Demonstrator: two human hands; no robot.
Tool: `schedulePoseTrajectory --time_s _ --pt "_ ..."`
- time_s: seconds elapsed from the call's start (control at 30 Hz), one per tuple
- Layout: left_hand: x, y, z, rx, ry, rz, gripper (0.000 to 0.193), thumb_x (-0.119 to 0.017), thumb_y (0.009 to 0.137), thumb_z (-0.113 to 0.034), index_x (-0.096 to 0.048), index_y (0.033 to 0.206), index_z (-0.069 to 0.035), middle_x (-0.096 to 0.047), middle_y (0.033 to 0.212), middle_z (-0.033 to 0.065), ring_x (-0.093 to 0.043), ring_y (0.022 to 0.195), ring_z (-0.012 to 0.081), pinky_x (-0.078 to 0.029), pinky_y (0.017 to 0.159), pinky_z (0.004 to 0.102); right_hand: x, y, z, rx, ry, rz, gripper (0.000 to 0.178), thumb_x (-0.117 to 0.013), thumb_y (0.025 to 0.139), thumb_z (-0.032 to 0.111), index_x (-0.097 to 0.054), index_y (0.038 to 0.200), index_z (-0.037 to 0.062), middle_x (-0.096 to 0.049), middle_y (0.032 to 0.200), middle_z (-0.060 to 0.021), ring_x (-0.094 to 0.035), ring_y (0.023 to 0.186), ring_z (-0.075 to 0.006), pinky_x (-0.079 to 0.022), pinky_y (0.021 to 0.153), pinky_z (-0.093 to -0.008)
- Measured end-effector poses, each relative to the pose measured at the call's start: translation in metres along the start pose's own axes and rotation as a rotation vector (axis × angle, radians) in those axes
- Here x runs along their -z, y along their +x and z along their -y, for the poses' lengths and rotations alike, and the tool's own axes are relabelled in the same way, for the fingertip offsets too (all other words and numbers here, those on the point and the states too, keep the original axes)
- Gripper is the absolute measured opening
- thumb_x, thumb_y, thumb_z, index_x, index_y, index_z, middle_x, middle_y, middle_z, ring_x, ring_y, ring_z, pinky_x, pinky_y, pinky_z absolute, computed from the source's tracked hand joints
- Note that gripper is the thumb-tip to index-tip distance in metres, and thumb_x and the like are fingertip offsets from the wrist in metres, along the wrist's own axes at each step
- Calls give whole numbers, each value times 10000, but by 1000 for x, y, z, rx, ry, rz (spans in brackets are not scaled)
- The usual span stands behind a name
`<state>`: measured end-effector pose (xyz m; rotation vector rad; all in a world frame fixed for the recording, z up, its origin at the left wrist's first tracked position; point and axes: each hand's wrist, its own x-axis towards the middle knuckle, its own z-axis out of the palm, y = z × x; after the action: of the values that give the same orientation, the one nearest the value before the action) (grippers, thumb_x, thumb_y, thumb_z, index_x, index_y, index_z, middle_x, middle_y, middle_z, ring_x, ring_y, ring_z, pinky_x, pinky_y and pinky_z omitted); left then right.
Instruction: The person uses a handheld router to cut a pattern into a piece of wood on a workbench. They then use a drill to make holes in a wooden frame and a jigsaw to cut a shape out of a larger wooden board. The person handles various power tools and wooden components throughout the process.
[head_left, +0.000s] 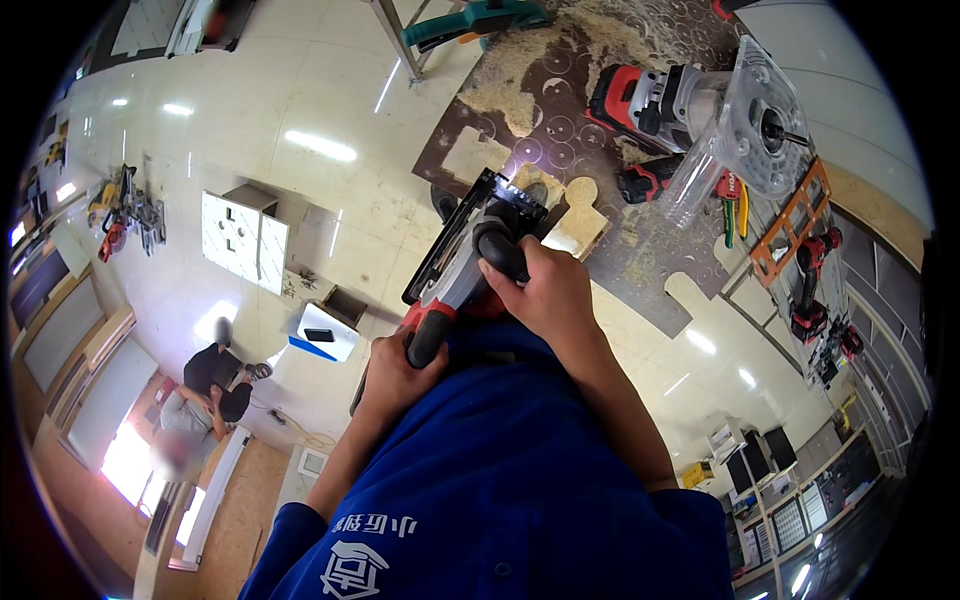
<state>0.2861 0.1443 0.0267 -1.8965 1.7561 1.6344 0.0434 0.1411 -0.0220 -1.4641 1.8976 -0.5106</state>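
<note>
A red, grey and black handheld power saw (455,265), apparently a circular saw, is held between my body and the worktable, its long black base plate slanting up to the right. Around its rear handle my left hand (395,375) is closed. My right hand (548,290) grips the black front handle. The saw's front end reaches the table edge, close to a light wooden piece with a rounded, notched outline (580,215). The blade itself is hidden.
Sawdust lies on the dark, circle-marked tabletop (640,260). On it rest a router with a clear base (690,105), a red-black cordless tool (648,180) and a green tool (475,22). More tools (815,285) stand at right. Another person (195,410) sits at lower left.
</note>
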Motion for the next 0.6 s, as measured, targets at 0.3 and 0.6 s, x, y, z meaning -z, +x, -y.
schedulePoseTrajectory --time_s 0.3,0.6 --pt "1 1 -9 -35 -18 -20 284 -759 857 -205 -698 927 63 -634 650 154 -582 576 163 -494 577 367 1 1 -2 10 14 -17 426 -752 907 430 -598 824 42 -640 622 -185 -681 626 -411 -531 549 -486" --pt "2 4 -9 -42 -4 -2 285 -754 854 -208 -691 909 65 -636 648 161 -592 558 186 -491 571 372 2 3 -2 -29 31 7 457 -745 891 472 -611 801 44 -641 646 -192 -658 666 -404 -537 570 -496"
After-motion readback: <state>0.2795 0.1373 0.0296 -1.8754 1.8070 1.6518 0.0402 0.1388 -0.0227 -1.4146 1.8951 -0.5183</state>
